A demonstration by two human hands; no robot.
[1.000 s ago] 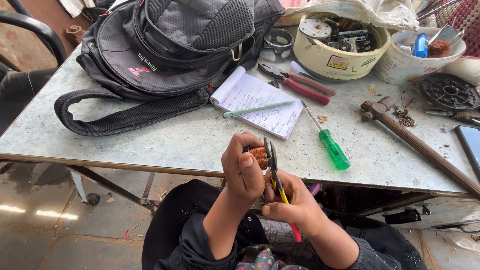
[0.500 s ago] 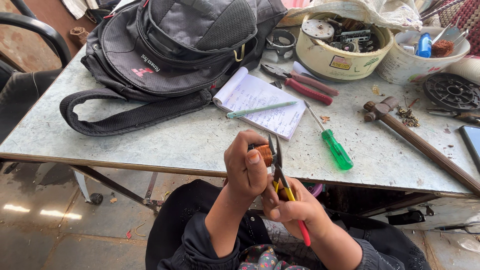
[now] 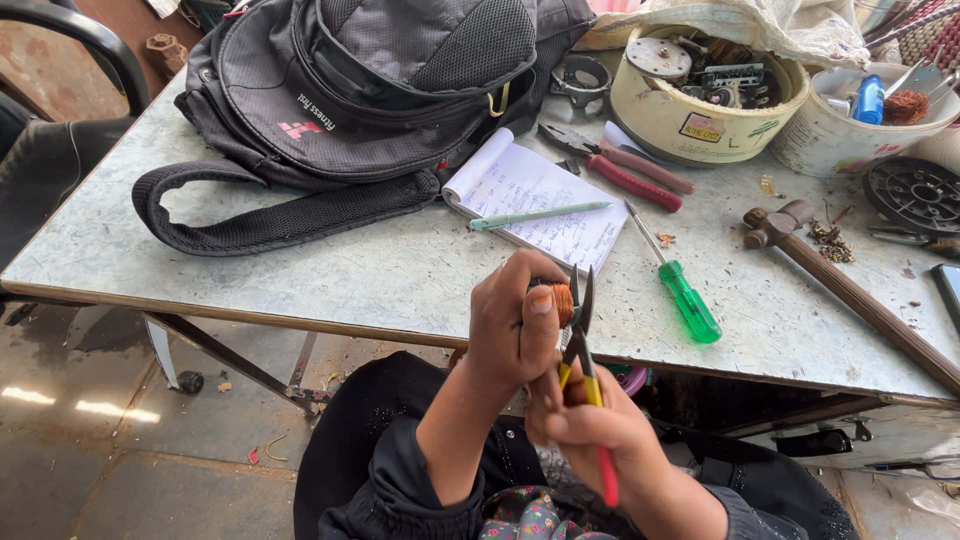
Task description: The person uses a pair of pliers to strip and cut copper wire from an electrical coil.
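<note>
My left hand is closed around a small copper-wound coil, held in front of the table's near edge. My right hand grips a pair of pliers with yellow and red handles. The plier jaws point up and sit right beside the coil, touching or nearly touching it. Most of the coil is hidden by my left fingers.
On the table lie a grey backpack, an open notebook with a green pen, red-handled pliers, a green screwdriver, a hammer and tubs of parts. A black chair stands left.
Both hands with the coil and pliers have shifted slightly to the right and down in view; the grip on each is unchanged.
</note>
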